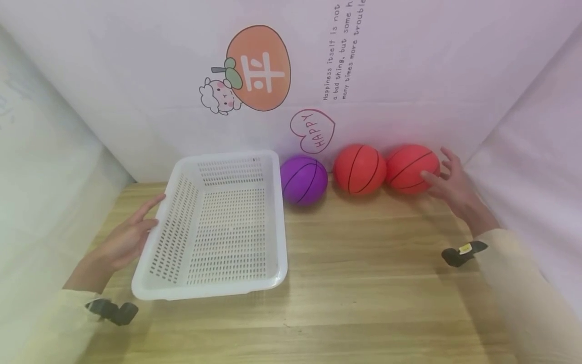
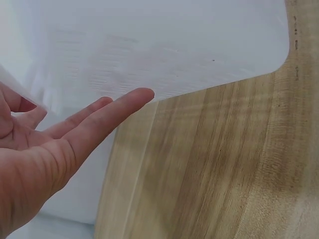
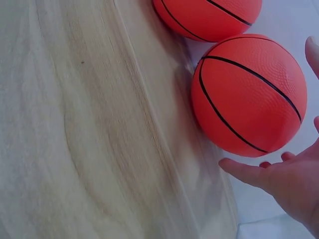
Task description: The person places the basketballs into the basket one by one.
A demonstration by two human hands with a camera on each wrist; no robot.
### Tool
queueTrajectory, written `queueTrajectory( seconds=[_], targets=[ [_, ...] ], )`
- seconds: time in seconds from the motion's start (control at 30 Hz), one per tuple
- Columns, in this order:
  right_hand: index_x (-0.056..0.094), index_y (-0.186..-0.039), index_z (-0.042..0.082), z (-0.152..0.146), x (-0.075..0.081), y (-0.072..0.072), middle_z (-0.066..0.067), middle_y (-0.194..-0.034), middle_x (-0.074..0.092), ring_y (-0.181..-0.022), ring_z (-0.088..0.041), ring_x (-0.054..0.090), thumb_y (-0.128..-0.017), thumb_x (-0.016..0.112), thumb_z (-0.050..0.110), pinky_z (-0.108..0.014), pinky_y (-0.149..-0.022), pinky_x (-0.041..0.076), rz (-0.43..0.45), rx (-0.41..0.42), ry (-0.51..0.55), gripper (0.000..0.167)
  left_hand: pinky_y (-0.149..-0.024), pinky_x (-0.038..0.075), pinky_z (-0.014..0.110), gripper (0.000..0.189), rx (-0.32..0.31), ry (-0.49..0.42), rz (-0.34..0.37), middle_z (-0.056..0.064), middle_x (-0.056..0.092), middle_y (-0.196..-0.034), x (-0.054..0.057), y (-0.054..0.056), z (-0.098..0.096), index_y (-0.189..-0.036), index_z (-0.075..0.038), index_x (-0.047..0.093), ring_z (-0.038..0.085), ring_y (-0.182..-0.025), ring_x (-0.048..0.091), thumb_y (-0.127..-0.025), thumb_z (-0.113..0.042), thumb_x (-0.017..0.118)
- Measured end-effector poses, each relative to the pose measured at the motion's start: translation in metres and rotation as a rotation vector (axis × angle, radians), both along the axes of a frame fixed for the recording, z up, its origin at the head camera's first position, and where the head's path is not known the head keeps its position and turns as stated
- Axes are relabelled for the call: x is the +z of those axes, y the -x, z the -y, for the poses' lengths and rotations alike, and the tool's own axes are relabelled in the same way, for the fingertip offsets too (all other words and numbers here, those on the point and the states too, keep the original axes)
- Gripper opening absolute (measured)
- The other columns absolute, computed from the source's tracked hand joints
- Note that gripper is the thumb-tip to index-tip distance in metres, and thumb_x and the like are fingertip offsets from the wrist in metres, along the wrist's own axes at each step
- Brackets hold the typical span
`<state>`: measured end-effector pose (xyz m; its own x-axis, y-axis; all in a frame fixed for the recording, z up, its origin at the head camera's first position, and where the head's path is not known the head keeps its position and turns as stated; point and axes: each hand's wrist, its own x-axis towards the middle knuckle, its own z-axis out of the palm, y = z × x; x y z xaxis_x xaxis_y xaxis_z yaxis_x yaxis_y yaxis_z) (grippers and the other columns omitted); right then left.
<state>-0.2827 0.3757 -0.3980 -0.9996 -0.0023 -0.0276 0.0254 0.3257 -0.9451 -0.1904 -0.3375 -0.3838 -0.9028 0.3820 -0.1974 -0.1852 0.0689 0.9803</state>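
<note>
My left hand (image 1: 127, 242) is at the left side of a white perforated plastic basket (image 1: 280, 242), its fingers at the outer wall near the rim. In the left wrist view, straight fingers (image 2: 114, 112) extend along the basket's pale outer surface (image 2: 214, 45). Inside, the basket shows only its slotted floor and walls. My right hand (image 1: 456, 189) spreads its fingers around the right side of a red ball (image 1: 411, 169) with black lines. In the right wrist view, the fingertips (image 3: 232, 167) lie close beside that ball (image 3: 249, 99).
A second red ball (image 1: 359, 169) sits immediately left of the first. A purple ball (image 1: 305, 180) stands by the basket's right rim, partly overlapped by it. Behind the wooden table (image 1: 364, 283) rises a printed white cloth (image 1: 386, 60), with more cloth at both sides.
</note>
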Motion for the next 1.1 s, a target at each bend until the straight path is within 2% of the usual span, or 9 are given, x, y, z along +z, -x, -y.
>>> queueTrajectory(
  seconds=[0.13,0.2,0.27,0.43,0.5,0.7,0.83,0.93,1.1],
  targets=[
    [-0.009,-0.161,0.030,0.002,-0.001,0.006,-0.022,-0.163,-0.014,-0.146,-0.049,0.007,-0.099,0.063,0.038,-0.023,-0.079,0.055,0.007,-0.027,-0.063,0.095,-0.088,0.054,0.047,0.061,0.007,0.029,0.009,0.005,0.046,-0.141,0.000,0.001,0.000,-0.162,-0.033,-0.001,0.019,-0.113,0.062,-0.111,-0.017,0.029],
    [-0.010,-0.161,0.029,0.003,-0.003,0.009,-0.022,-0.163,-0.015,-0.145,-0.049,0.009,-0.099,0.063,0.037,-0.025,-0.080,0.055,0.013,-0.025,-0.046,0.096,-0.088,0.054,0.047,0.060,0.010,0.040,0.009,0.007,0.043,-0.142,0.000,0.001,0.001,-0.162,-0.034,0.000,0.018,-0.113,0.062,-0.111,-0.018,0.029],
    [-0.010,-0.161,0.029,0.004,-0.004,0.012,-0.021,-0.163,-0.014,-0.145,-0.049,0.013,-0.099,0.063,0.036,-0.024,-0.080,0.055,0.020,-0.021,-0.012,0.096,-0.088,0.054,0.046,0.060,0.007,0.034,0.007,0.003,0.045,-0.140,-0.001,0.001,0.002,-0.162,-0.034,0.000,0.018,-0.113,0.062,-0.111,-0.018,0.030],
    [-0.008,-0.161,0.028,0.006,-0.009,0.017,-0.011,-0.165,-0.013,-0.145,-0.038,0.018,-0.101,0.062,0.022,-0.021,-0.076,0.055,0.029,-0.011,0.197,0.093,-0.088,0.055,0.045,0.061,-0.013,-0.012,-0.003,-0.006,0.054,-0.133,-0.003,0.002,0.002,-0.162,-0.033,0.001,0.020,-0.114,0.063,-0.111,-0.016,0.031],
    [-0.006,-0.161,0.027,0.006,-0.011,0.018,-0.009,-0.166,-0.012,-0.143,-0.034,0.021,-0.101,0.062,0.018,-0.020,-0.074,0.055,0.023,-0.008,0.224,0.092,-0.088,0.055,0.044,0.061,-0.021,-0.026,-0.009,-0.007,0.055,-0.132,-0.004,0.002,0.002,-0.162,-0.032,0.001,0.020,-0.114,0.062,-0.111,-0.015,0.031],
    [-0.004,-0.162,0.022,0.012,-0.012,0.023,-0.020,-0.163,0.002,-0.135,-0.035,0.027,-0.099,0.064,0.028,-0.015,-0.079,0.050,-0.007,-0.044,0.002,0.093,-0.088,0.055,0.044,0.062,-0.039,-0.038,-0.024,-0.007,0.054,-0.133,-0.004,0.003,0.003,-0.162,-0.031,-0.001,0.019,-0.114,0.062,-0.111,-0.015,0.031],
    [-0.004,-0.162,0.022,0.016,-0.016,0.025,-0.022,-0.162,0.007,-0.137,-0.037,0.025,-0.097,0.068,0.031,-0.019,-0.089,0.048,0.007,-0.080,-0.038,0.097,-0.087,0.055,0.044,0.062,-0.040,-0.053,-0.021,-0.007,0.055,-0.132,-0.004,0.003,0.005,-0.162,-0.031,0.000,0.019,-0.113,0.063,-0.111,-0.015,0.032],
    [-0.006,-0.161,0.023,0.017,-0.019,0.026,-0.020,-0.162,0.006,-0.139,-0.037,0.023,-0.096,0.068,0.030,-0.032,-0.101,0.046,0.020,-0.091,-0.018,0.099,-0.087,0.055,0.044,0.062,-0.041,-0.060,-0.019,-0.007,0.055,-0.133,-0.004,0.003,0.005,-0.162,-0.031,0.000,0.019,-0.113,0.063,-0.111,-0.015,0.032],
    [-0.001,-0.162,0.020,0.015,-0.018,0.029,-0.020,-0.162,0.010,-0.138,-0.038,0.025,-0.095,0.070,0.033,-0.048,-0.112,0.035,-0.017,-0.132,-0.091,0.099,-0.087,0.055,0.044,0.062,-0.035,-0.058,-0.015,-0.006,0.055,-0.133,-0.005,0.004,0.004,-0.162,-0.031,-0.001,0.020,-0.114,0.063,-0.111,-0.015,0.031]
  ],
)
